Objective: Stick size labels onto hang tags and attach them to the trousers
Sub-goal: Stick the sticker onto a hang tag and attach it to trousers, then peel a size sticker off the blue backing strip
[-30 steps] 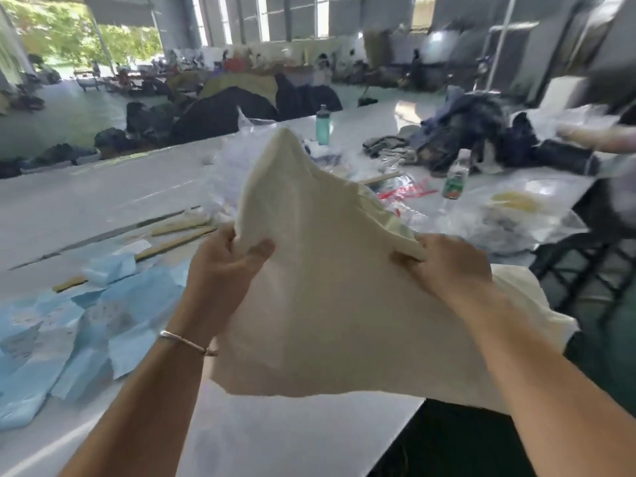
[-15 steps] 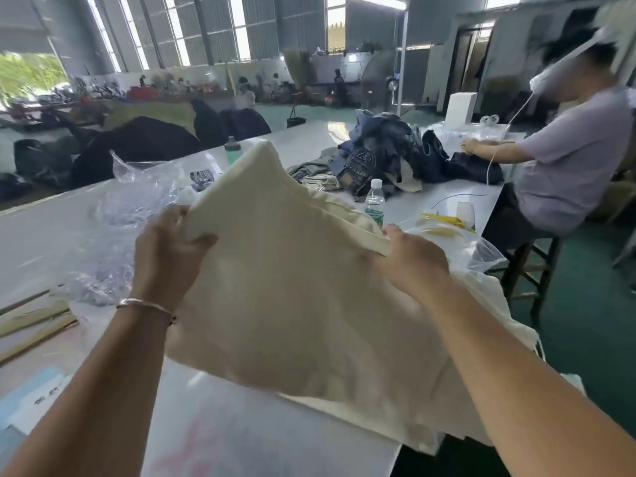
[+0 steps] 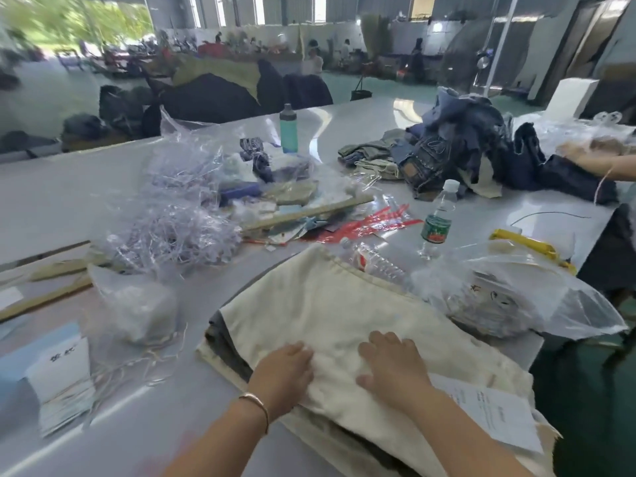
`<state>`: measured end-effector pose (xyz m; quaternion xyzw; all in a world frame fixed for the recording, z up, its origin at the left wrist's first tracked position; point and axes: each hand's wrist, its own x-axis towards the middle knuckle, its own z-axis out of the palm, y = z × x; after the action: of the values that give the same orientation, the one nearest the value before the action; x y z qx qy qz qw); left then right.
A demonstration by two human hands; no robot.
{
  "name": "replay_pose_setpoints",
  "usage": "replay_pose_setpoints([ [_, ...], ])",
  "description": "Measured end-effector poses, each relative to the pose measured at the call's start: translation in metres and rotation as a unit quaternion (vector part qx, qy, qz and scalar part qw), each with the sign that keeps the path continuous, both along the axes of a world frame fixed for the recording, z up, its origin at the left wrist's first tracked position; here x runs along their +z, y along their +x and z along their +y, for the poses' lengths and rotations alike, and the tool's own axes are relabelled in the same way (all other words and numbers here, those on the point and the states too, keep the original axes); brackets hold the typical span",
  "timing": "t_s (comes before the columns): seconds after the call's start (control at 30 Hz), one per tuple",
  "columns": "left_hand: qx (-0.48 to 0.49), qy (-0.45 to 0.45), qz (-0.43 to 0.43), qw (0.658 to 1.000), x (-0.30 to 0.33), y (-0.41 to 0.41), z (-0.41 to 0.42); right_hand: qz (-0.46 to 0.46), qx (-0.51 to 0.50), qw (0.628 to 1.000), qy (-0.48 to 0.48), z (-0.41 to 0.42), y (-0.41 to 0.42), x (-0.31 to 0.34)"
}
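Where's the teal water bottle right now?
In the head view, the teal water bottle stands upright at the far middle of the table, behind the heap of clear plastic bags and left of the pile of denim trousers.

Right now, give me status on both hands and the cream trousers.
Left hand and right hand flat, fingers straight, pressing cream trousers. Trousers lie on folded stack at table edge. Paper sheet beside right wrist.

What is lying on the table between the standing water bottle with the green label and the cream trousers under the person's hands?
In the head view, a clear plastic bottle lies on its side between the upright water bottle and the cream trousers, right at the far edge of the trousers.
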<state>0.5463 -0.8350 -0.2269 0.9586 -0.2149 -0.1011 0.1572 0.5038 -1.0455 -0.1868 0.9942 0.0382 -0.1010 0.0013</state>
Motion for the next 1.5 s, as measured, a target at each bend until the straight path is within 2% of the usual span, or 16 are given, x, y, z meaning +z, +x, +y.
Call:
replay_pose_setpoints([
  [0.13,0.083,-0.127,0.039,0.988,0.022,-0.019,0.033,-0.042,0.019,0.992,0.114,0.035,0.007,0.013],
  [0.23,0.163,-0.204,0.028,0.965,0.046,-0.050,0.085,-0.076,0.055,0.971,0.220,0.093,0.004,0.031],
  [0.4,0.323,-0.308,-0.055,0.893,0.093,-0.144,0.215,-0.059,0.144,0.917,0.367,0.239,-0.025,0.063],
  [0.5,0.414,-0.345,-0.109,0.835,0.124,-0.227,0.303,-0.006,0.217,0.871,0.441,0.340,-0.064,0.077],
  [0.6,0.489,-0.316,-0.177,0.793,0.142,-0.314,0.393,0.072,0.266,0.814,0.512,0.445,-0.111,0.092],
  [0.67,0.549,-0.285,-0.229,0.751,0.151,-0.367,0.454,0.136,0.280,0.759,0.572,0.514,-0.144,0.099],
  [0.77,0.626,-0.239,-0.299,0.680,0.155,-0.435,0.545,0.259,0.270,0.670,0.641,0.612,-0.194,0.101],
  [0.87,0.679,-0.148,-0.322,0.643,0.150,-0.487,0.636,0.357,0.227,0.613,0.667,0.706,-0.239,0.095],
  [0.97,0.670,-0.048,-0.347,0.654,0.146,-0.512,0.719,0.423,0.166,0.580,0.676,0.792,-0.277,0.092],
  [1.03,0.647,-0.012,-0.336,0.684,0.147,-0.502,0.757,0.453,0.141,0.559,0.679,0.829,-0.290,0.092],
  [1.1,0.628,0.048,-0.262,0.731,0.145,-0.487,0.797,0.466,0.121,0.553,0.680,0.867,-0.302,0.092],
  [1.17,0.617,0.138,-0.172,0.755,0.138,-0.467,0.824,0.468,0.107,0.562,0.674,0.892,-0.308,0.091],
  [1.2,0.615,0.168,-0.157,0.754,0.135,-0.458,0.832,0.466,0.105,0.570,0.668,0.901,-0.309,0.091],
  [1.33,0.601,0.243,-0.186,0.738,0.147,-0.437,0.845,0.452,0.090,0.580,0.672,0.923,-0.300,0.091],
  [1.43,0.591,0.239,-0.191,0.746,0.188,-0.443,0.852,0.462,0.056,0.576,0.672,0.939,-0.294,0.099],
  [1.5,0.573,0.226,-0.221,0.756,0.218,-0.451,0.842,0.508,0.032,0.551,0.662,0.951,-0.293,0.107],
])
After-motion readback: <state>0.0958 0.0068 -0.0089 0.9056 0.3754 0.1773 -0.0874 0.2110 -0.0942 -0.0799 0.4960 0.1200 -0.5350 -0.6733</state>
